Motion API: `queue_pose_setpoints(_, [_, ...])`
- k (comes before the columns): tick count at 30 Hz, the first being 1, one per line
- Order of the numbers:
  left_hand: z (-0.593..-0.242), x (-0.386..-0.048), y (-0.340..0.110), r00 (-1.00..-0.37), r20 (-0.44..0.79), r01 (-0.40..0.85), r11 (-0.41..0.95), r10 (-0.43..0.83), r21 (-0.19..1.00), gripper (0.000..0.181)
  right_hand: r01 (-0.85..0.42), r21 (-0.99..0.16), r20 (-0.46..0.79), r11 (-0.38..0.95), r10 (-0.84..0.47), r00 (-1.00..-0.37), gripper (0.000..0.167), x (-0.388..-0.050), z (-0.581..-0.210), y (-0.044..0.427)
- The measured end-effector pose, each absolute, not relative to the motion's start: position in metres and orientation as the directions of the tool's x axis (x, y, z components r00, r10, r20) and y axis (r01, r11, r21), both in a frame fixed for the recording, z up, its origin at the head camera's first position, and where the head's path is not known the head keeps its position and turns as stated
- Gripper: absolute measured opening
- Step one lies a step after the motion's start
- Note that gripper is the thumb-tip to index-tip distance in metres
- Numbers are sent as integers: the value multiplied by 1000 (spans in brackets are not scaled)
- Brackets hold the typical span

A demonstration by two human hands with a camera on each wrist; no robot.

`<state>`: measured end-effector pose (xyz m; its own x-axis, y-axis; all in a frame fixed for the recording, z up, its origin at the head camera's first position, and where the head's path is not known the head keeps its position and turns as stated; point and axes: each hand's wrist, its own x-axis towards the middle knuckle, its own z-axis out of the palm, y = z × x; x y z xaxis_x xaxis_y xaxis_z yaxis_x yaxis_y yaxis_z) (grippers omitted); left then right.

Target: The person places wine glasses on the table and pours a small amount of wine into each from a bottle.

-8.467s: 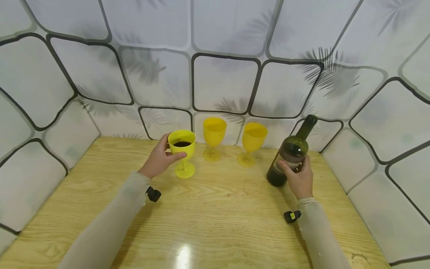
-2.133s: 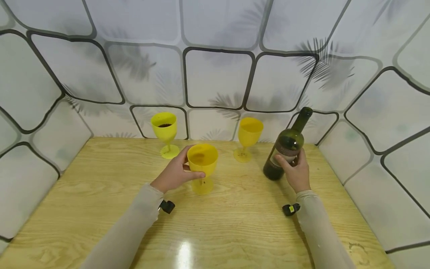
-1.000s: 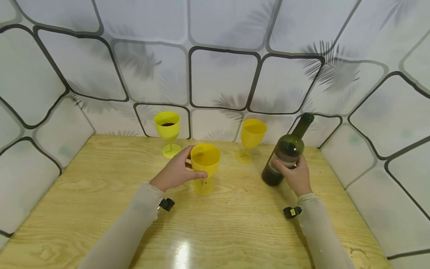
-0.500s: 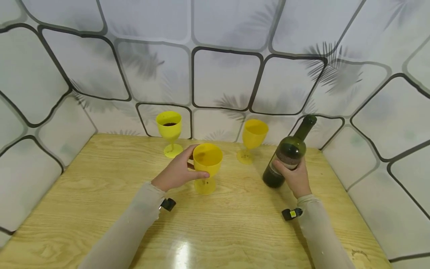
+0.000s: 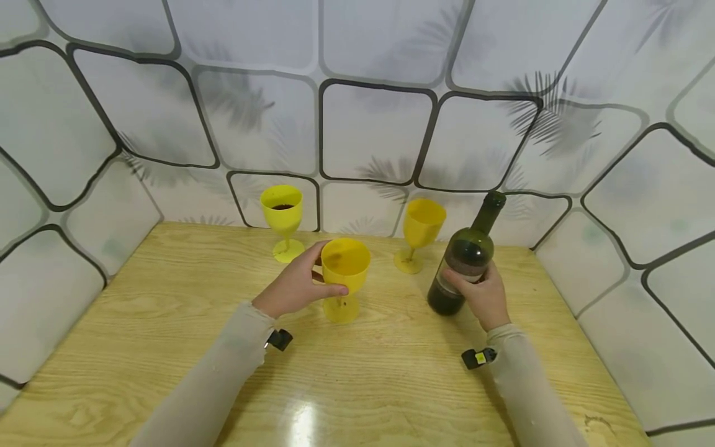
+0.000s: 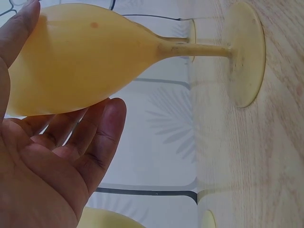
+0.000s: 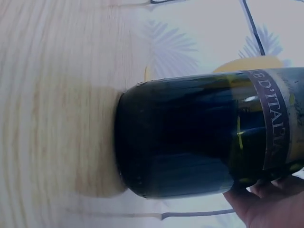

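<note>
My left hand (image 5: pixel 296 282) holds an orange-yellow goblet (image 5: pixel 345 273) by its bowl, thumb on the near side. Its foot (image 6: pixel 244 54) stands on the table in the left wrist view. My right hand (image 5: pixel 485 297) grips a dark green wine bottle (image 5: pixel 468 253) round its labelled body, with the neck leaning slightly right. Whether the bottle's base touches the table I cannot tell. A lime-yellow goblet (image 5: pixel 283 218) with dark liquid inside stands behind my left hand. Another orange-yellow goblet (image 5: pixel 422 226) stands at the back, between the held goblet and the bottle.
The wooden table (image 5: pixel 357 379) runs back to a patterned wall (image 5: pixel 374 130), with side walls at left and right. Both goblets at the back stand close to that wall. Each wrist wears a small black camera (image 5: pixel 279 339).
My left hand has let go of the lime-yellow goblet, now further back, and taken the middle orange-yellow one, which came forward. Within the last half second the bottle has shifted slightly left.
</note>
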<state>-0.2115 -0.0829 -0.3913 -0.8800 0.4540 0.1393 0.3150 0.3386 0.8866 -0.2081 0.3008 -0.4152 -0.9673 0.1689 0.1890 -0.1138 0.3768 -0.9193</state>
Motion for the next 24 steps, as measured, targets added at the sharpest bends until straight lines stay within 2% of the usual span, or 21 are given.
queue_pose_setpoints(8, [-389,-212,-84,-881,136,312,342,453,886,83,-133,-867,249,481,186,-950,74,-206,-410,292])
queue_pose_setpoints(15, [-391,-210,-83,-882,137,312,342,451,887,83,-171,-874,300,455,228,-926,93,-206,-411,288])
queue_pose_setpoints(24, [-392,-212,-82,-879,151,327,341,451,881,80,-269,-827,404,494,189,-895,78,-201,-410,281])
